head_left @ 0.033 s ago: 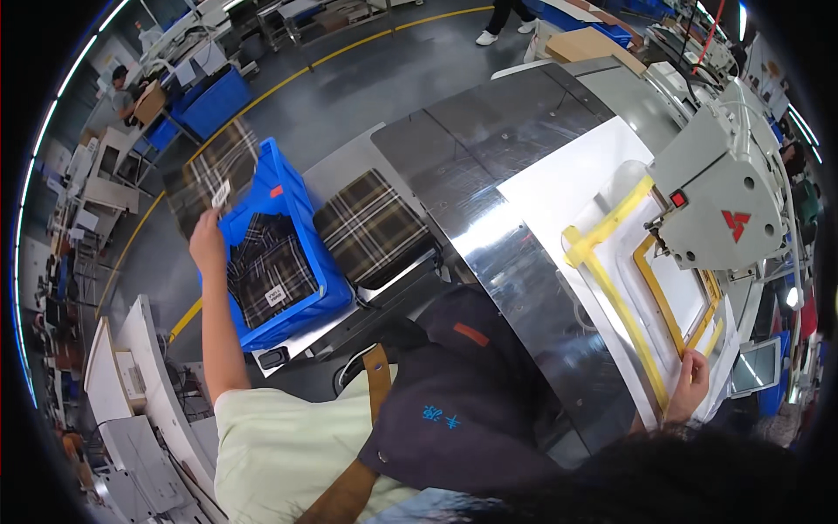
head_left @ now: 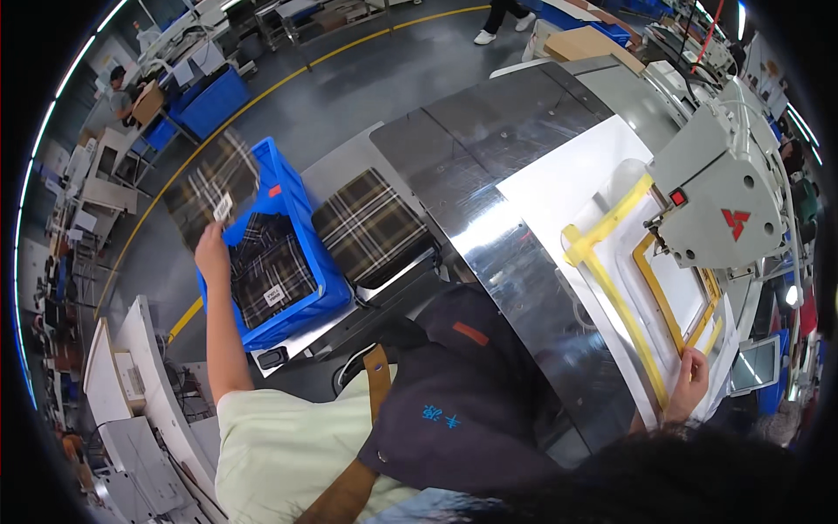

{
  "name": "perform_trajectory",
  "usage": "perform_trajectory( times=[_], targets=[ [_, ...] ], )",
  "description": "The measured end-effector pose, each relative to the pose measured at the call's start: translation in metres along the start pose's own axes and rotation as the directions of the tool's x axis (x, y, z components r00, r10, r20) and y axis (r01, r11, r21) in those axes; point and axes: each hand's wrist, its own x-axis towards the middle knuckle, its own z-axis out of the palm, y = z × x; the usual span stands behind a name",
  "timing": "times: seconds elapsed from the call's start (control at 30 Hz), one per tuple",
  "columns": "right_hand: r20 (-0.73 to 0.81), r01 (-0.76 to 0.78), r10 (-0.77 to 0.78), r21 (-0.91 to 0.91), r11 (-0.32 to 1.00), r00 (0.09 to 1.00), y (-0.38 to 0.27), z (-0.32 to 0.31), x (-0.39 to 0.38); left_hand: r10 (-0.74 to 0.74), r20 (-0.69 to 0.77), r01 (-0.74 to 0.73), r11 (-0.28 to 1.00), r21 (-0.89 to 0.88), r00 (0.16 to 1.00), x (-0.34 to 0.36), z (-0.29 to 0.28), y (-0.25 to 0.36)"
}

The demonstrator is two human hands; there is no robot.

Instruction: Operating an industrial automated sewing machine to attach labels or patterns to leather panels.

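Observation:
My left hand [head_left: 212, 251] is closed on the lower edge of a plaid fabric piece [head_left: 196, 188], close to its white label. The piece hangs over the far left side of a blue plastic bin [head_left: 321, 279]. Inside the bin lies more dark plaid fabric [head_left: 271, 262], also with a white label. At the right, my right hand [head_left: 689, 384] has its fingers bent on the near corner of a yellow-edged frame [head_left: 656, 293]. That frame lies on white sheeting [head_left: 559, 188] under the grey head of a machine [head_left: 724, 201].
A stack of brown plaid pieces [head_left: 371, 227] sits right of the bin. A shiny metal table [head_left: 489, 131] spans the middle. A small screen [head_left: 756, 365] stands at the far right. One person [head_left: 122, 100] is at the far left; another's legs [head_left: 502, 17] show at the top.
My left hand and the plaid piece have shifted slightly down and to the right. The legs at the top have moved a little. My right hand stays put.

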Motion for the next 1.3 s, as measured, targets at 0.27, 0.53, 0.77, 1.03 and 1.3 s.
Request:
perform_trajectory(
  times=[0.27, 0.53, 0.77, 1.03, 1.3],
  targets=[
    [0.002, 0.019, -0.019, -0.029, 0.999, 1.000, -0.005, 0.001, -0.001, -0.027, 0.914, 0.173, 0.984, -0.047, 0.405, -0.135, 0.067, -0.017],
    [-0.061, 0.003, -0.007, -0.063, 0.998, 0.998, -0.030, 0.003, -0.004, 0.099, 0.165, 0.051, 0.694, -0.718, 0.981, 0.052, -0.008, 0.162],
    [-0.166, 0.027, -0.050, -0.139, 0.990, 0.985, -0.074, -0.005, -0.040, 0.717, -0.483, -0.572, -0.143, -0.808, 0.503, 0.074, -0.158, 0.389],
    [-0.715, -0.231, -0.050, -0.291, 0.928, 0.697, -0.060, -0.049, -0.203, 0.559, -0.766, -0.311, -0.824, -0.473, -0.317, -0.004, -0.229, 0.529],
    [-0.982, -0.927, 0.110, 0.183, 0.328, -0.155, 0.024, -0.135, -0.477, 0.531, -0.795, -0.141, -0.847, -0.513, -0.293, -0.029, -0.224, 0.553]
  ],
)
